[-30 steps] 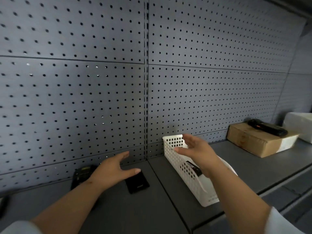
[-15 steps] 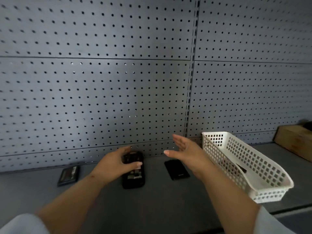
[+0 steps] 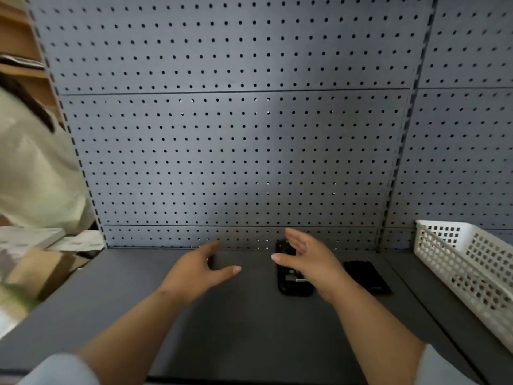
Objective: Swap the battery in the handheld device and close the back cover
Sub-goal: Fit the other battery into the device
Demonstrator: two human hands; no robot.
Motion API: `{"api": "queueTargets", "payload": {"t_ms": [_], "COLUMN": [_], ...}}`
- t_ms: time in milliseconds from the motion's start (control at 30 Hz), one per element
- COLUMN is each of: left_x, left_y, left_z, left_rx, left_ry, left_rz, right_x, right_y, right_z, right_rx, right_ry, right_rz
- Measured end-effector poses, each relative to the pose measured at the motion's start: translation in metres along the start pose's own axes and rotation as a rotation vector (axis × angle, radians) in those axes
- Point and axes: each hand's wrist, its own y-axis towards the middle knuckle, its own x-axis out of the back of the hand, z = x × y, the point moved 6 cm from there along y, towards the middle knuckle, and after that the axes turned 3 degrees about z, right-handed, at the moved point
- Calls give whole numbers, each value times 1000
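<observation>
Hovering above the tabletop (image 3: 249, 329): left hand (image 3: 198, 269) and right hand (image 3: 306, 259), each grip spread, empty; handheld device (image 3: 291, 279) lies back-open under the right.

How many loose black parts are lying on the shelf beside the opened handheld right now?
1 clearly: a flat black cover lying right of the handheld device, apart from it. A dark edge peeks out behind the left hand; it may be a second part, mostly hidden.
</observation>
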Motion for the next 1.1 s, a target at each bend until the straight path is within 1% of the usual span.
{"api": "queueTargets", "payload": {"t_ms": [100, 267, 467, 567, 767, 1100], "left_x": [9, 18, 12, 0, -18, -23], "left_y": [-8, -22, -21, -12, 5, 23], "left_z": [16, 31, 40, 47, 53, 58], "left_rx": [52, 148, 327, 391, 449, 460], "left_ry": [20, 21, 68, 68, 63, 66], "left_rz": [-36, -181, -285, -295, -319, -314], "right_x": [-19, -42, -55, -59, -61, -42], "right_y": [5, 11, 13, 12, 9, 4], "right_z": [-1, -3, -7, -11, -19, -24], "right_rx": [-2, -3, 1, -3, -14, -27], "right_ry": [17, 47, 83, 88, 100, 107], "right_rz": [28, 48, 31, 24, 2, -31]}}
